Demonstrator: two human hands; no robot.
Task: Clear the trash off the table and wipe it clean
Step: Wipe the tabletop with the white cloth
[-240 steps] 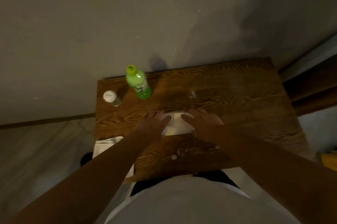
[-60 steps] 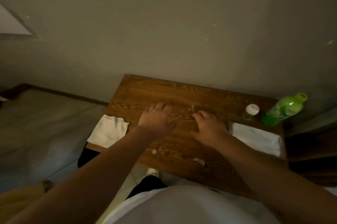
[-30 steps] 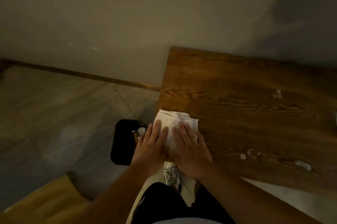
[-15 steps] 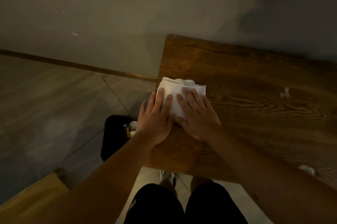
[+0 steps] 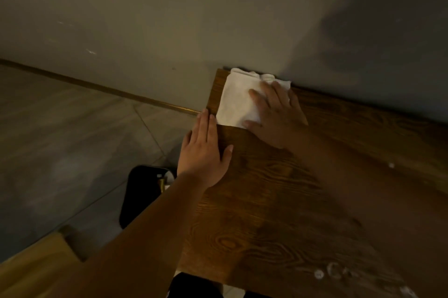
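Right hand (image 5: 276, 115) spread flat, pressing the white cloth (image 5: 238, 101) onto the table's (image 5: 266, 200) far left corner, against the wall (image 5: 169, 18). Left hand (image 5: 202, 152) open, palm down along the table's left edge, fingers together. White scraps (image 5: 334, 272) lie near the front edge. A black bin (image 5: 138, 195) stands on the floor beside the table.

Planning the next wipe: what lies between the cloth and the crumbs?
Head view: only bare wood of the table between cloth and crumbs.
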